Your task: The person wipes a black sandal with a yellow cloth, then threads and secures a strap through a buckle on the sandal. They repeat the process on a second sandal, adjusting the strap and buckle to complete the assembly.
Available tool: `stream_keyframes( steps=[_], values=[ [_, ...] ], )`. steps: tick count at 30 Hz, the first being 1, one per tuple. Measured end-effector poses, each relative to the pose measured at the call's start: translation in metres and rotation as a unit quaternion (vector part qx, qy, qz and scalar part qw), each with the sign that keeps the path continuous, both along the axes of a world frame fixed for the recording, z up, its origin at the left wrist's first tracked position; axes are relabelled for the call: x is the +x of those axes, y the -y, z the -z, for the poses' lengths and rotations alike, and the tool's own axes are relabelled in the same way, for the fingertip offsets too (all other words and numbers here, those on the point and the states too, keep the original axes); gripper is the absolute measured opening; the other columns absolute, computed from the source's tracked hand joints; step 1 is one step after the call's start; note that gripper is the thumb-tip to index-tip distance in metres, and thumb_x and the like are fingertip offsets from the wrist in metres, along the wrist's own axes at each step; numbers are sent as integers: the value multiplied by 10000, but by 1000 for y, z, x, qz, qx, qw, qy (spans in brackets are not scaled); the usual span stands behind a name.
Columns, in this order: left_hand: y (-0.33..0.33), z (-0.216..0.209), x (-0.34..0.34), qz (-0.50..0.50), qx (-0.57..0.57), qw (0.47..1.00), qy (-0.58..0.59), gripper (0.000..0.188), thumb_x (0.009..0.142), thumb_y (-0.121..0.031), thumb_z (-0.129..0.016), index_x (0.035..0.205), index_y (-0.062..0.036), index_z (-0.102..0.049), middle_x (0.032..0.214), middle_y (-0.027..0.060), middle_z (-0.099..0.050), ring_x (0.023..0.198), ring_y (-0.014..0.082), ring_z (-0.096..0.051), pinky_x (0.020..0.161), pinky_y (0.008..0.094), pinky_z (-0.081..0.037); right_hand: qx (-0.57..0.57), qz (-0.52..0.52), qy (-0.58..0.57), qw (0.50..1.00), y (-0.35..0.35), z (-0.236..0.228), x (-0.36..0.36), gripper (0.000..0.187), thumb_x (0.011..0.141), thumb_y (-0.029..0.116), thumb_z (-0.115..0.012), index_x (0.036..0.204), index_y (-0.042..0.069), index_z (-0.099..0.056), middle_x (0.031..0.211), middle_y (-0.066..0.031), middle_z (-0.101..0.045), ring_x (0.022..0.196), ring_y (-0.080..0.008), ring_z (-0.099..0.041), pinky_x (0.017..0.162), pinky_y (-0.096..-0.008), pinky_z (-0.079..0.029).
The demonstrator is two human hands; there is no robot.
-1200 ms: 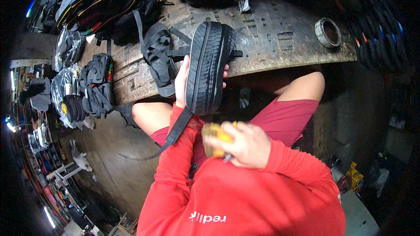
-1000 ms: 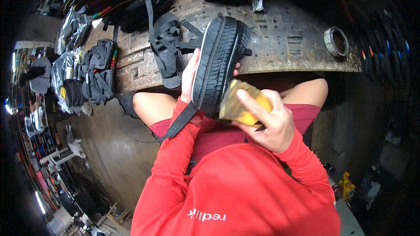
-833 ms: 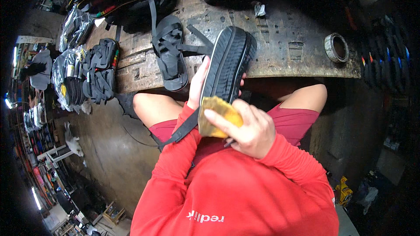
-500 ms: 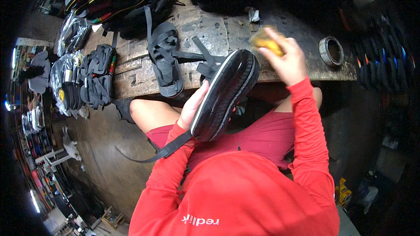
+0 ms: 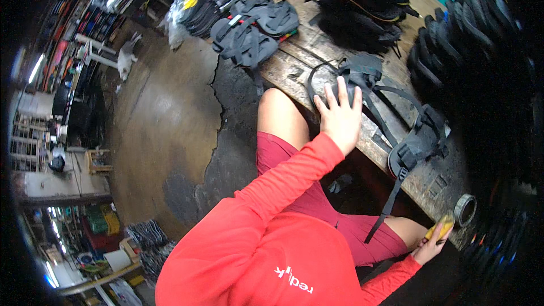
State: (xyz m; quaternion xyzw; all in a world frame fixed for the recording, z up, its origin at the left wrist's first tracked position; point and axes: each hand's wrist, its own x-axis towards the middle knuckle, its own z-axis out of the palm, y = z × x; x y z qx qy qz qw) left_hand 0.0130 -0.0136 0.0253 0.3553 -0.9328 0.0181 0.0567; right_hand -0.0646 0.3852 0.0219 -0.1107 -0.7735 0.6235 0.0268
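Workbench (image 5: 294,71): two loose sandals (image 5: 345,82), two hands (image 5: 340,119)

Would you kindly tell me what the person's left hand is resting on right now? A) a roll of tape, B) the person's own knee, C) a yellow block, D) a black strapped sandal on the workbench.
D: the left hand lies flat with fingers spread on a black strapped sandal on the wooden workbench, while the yellow block is in the right hand.

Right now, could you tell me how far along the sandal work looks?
One black sandal lies sole-down on the wooden bench, apparently set aside. The left hand rests flat on a second black sandal. The right hand holds a yellow block near a tape roll. Piles of sandals wait behind.
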Motion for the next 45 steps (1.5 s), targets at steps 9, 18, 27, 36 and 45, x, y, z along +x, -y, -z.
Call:
stream_keyframes(
  steps=[9, 18, 27, 36, 45],
  values=[
    [74, -9, 3, 6, 324, 929, -177, 790, 829, -450, -675, 1501, -159, -380, 1219, 303, -588, 1015, 405, -661, 874, 453, -543, 126, -183, -273, 936, 75, -34, -23, 653, 932, 103, -651, 1531, 131, -391, 1188, -31, -616, 728, -62, -486, 597, -190, -396],
    [47, 59, 153, -73, 913, 124, -382, 630, 928, -403, -458, 1390, 25, -459, 1207, 261, -630, 1019, 389, -667, 915, 503, -539, 1, -221, -68, 973, 151, -58, 27, 759, 854, -3, -630, 1548, 160, -369, 1146, -36, -592, 713, -78, -467, 590, -196, -414],
    [70, 28, 163, 99, 848, 30, -519, 1039, 890, -827, -254, 1341, 84, -465, 1200, 288, -597, 1012, 437, -652, 839, 578, -547, -361, -370, 190, 835, 300, -14, 62, 561, 930, 138, -697, 1428, 32, -462, 1239, -75, -620, 1071, -169, -617, 888, -346, -560],
    [37, 31, 134, 31, 928, -61, -366, 1016, 873, -840, -272, 1431, -7, -433, 1247, 278, -567, 1058, 430, -609, 817, 589, -541, -166, -274, 25, 947, 219, -3, 23, 626, 921, 86, -676, 1492, 69, -419, 1248, -53, -612, 960, -110, -626, 719, -244, -562],
    [23, 14, 88, -7, 956, 51, -290, 900, 960, -723, -285, 1478, 9, -357, 1265, 317, -559, 1034, 395, -652, 759, 571, -593, 124, -373, -188, 900, 172, -58, 38, 778, 710, 117, -862, 1417, 67, -541, 1230, -152, -610, 1063, -235, -622, 931, -355, -507]
  ],
)
